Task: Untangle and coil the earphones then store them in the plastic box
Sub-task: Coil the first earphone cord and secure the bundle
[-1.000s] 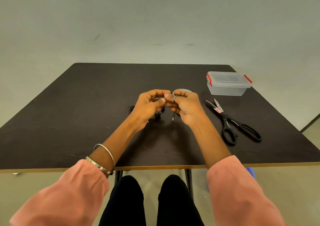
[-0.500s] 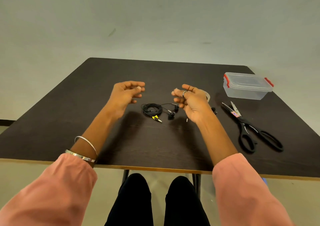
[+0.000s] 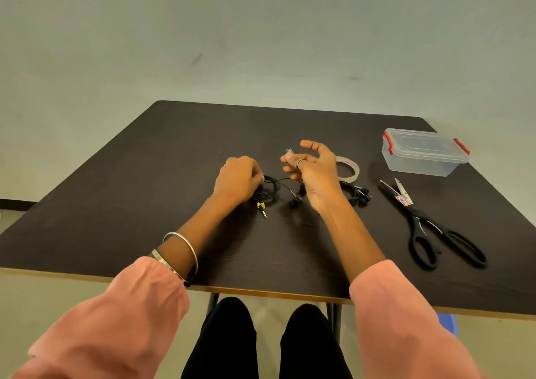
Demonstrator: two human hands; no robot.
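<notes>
Curled over the coiled black earphones (image 3: 268,191) on the dark table (image 3: 145,181), the left hand (image 3: 239,180) had dropped from mid-air half a second earlier to grip them, while the right hand (image 3: 314,170) pinched a small strip, suggesting taping before the closed clear plastic box (image 3: 423,154).

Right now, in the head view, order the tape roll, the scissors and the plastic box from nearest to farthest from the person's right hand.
From the right hand:
1. Tape roll, just right of it, partly hidden behind it.
2. Scissors, farther right, toward the table's near edge.
3. Plastic box, far right corner, lid on.
</notes>
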